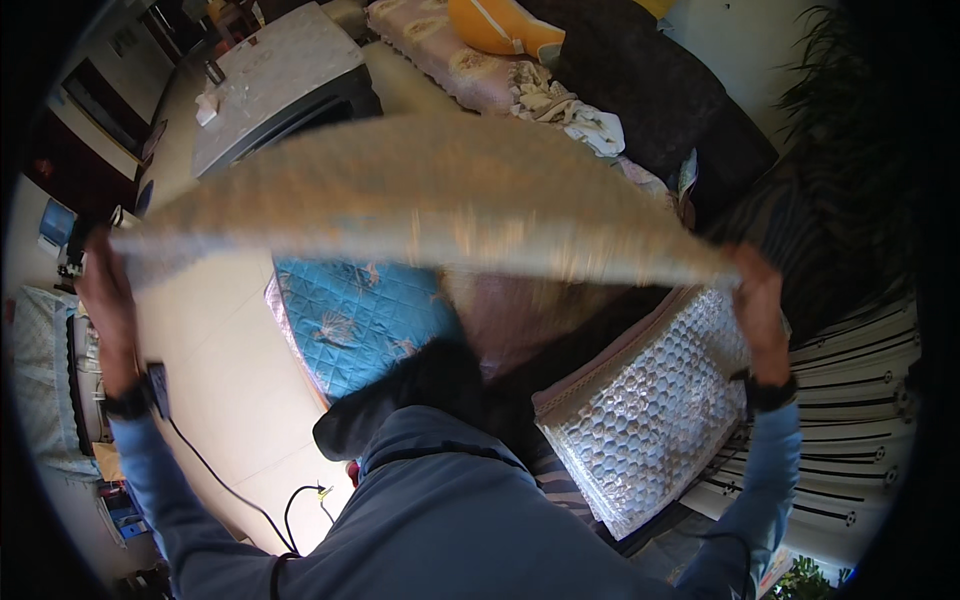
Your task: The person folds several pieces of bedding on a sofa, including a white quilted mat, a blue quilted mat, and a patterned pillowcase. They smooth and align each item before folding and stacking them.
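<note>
A large tan and orange cloth [450, 187], blurred by motion, is stretched wide in the air in front of me. At the far left my left hand [109, 292] grips one end of its near edge. My right hand [757, 300] holds the other end at the right. Beneath the cloth a blue quilted cover [352, 322] with a pale pattern and a pink border lies by my knee. Below my right hand is a folded silvery textured cover [652, 405] with a pink edge. The cloth hides part of the sofa behind it.
A long light-topped table [292, 67] bears a bottle and tissues. A patterned sofa cover [427, 37], an orange cushion [502, 26] and crumpled fabric [566, 112] lie at the top. A striped curtain [840, 442] hangs at the right. Dark cables hang near my left arm.
</note>
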`<state>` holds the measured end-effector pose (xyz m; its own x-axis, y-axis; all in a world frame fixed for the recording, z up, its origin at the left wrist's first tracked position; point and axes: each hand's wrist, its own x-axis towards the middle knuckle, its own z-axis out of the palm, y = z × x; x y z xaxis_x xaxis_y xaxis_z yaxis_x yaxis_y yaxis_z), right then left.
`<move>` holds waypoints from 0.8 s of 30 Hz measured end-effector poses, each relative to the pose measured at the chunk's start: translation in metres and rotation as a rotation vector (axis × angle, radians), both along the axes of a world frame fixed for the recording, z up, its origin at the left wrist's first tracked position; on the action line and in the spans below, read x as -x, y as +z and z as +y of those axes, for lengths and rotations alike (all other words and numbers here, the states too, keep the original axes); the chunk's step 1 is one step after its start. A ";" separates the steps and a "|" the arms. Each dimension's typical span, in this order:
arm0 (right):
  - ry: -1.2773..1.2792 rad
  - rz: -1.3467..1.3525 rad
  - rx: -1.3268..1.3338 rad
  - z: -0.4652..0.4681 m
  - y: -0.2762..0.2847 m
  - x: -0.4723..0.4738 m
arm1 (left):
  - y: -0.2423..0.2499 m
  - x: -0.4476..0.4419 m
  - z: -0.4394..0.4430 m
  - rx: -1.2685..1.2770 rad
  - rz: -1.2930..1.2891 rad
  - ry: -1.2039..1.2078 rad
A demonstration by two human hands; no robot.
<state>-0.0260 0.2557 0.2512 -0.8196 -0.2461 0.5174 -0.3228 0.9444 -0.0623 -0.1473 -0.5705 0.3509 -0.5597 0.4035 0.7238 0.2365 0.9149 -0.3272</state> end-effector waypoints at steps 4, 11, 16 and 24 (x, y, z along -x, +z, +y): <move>-0.008 -0.254 -0.012 -0.022 -0.049 -0.065 | -0.063 -0.090 0.033 0.105 -0.153 -0.052; 0.040 -0.537 0.079 -0.031 -0.101 -0.064 | -0.128 -0.095 0.077 -0.073 -0.677 -0.045; -0.002 -0.645 0.058 -0.029 -0.125 -0.025 | -0.156 -0.036 0.070 -0.085 -0.791 -0.036; -0.183 -0.829 0.063 0.008 -0.193 0.093 | -0.222 0.161 0.096 0.052 -0.831 -0.160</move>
<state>-0.1187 0.2641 0.0582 -0.9637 -0.0632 -0.2594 0.0083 0.9640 -0.2656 -0.3088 -0.4741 0.1286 -0.8349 0.5444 0.0806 0.5438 0.8386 -0.0310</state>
